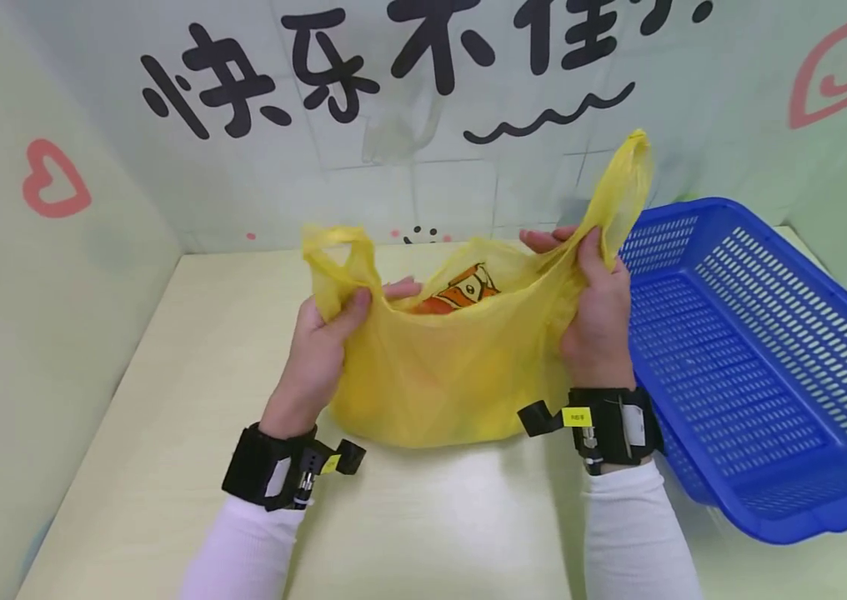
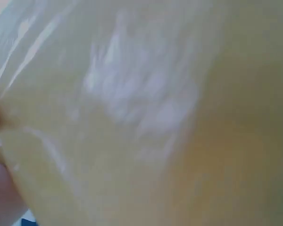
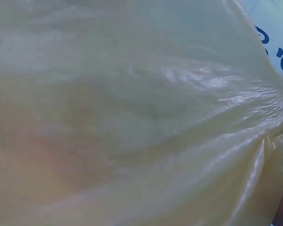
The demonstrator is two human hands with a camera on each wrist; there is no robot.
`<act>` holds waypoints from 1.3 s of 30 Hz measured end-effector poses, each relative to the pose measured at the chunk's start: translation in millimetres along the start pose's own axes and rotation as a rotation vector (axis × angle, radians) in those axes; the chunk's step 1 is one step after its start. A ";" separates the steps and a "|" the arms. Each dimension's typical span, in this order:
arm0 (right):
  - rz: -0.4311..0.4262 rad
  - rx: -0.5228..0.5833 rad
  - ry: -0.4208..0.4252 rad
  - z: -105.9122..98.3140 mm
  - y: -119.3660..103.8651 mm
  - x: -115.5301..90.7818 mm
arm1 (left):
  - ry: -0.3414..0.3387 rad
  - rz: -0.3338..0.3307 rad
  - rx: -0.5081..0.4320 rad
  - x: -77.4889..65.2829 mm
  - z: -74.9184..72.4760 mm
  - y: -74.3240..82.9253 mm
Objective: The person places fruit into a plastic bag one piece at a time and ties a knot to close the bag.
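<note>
A yellow plastic bag with two loop handles stands on the table between both hands, its mouth partly spread. Inside shows an orange-red printed package; whatever lies lower in the bag is hidden by the plastic. My left hand grips the bag at the base of its left handle, thumb in front. My right hand pinches the base of the right handle, which sticks up above it. In both wrist views the stretched bag fills nearly everything, creased toward the right hand's grip in the right wrist view.
A blue plastic basket with slotted walls stands to the right, close beside the right wrist. The pale wooden table meets a backdrop with black lettering behind the bag. Side panels stand left and right.
</note>
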State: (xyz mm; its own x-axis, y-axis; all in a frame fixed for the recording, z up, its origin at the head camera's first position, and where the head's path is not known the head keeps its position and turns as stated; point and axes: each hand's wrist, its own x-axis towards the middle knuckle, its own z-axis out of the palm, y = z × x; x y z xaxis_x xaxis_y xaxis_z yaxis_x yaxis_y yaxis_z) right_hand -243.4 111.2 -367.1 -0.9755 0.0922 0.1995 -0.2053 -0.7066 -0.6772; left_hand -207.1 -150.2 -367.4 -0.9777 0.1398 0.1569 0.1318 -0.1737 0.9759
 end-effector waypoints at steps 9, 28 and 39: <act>0.044 0.466 -0.129 -6.1 2.8 3.7 | 0.293 -0.234 -0.901 15.4 14.1 -10.0; 0.184 -0.090 -0.268 20.7 2.1 15.7 | 0.070 0.032 -0.468 14.5 40.1 -8.0; 0.095 -0.537 -0.311 32.1 14.4 15.2 | 0.028 0.149 -0.166 17.7 60.2 -12.1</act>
State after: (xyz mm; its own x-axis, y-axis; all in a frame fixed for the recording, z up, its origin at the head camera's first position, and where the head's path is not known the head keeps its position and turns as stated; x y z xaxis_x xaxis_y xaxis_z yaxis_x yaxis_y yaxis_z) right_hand -258.7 80.0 -351.0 -0.9395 -0.2192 0.2630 -0.2086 -0.2428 -0.9474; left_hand -216.1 -86.9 -367.3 -0.9539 0.0741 0.2908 0.2484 -0.3488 0.9037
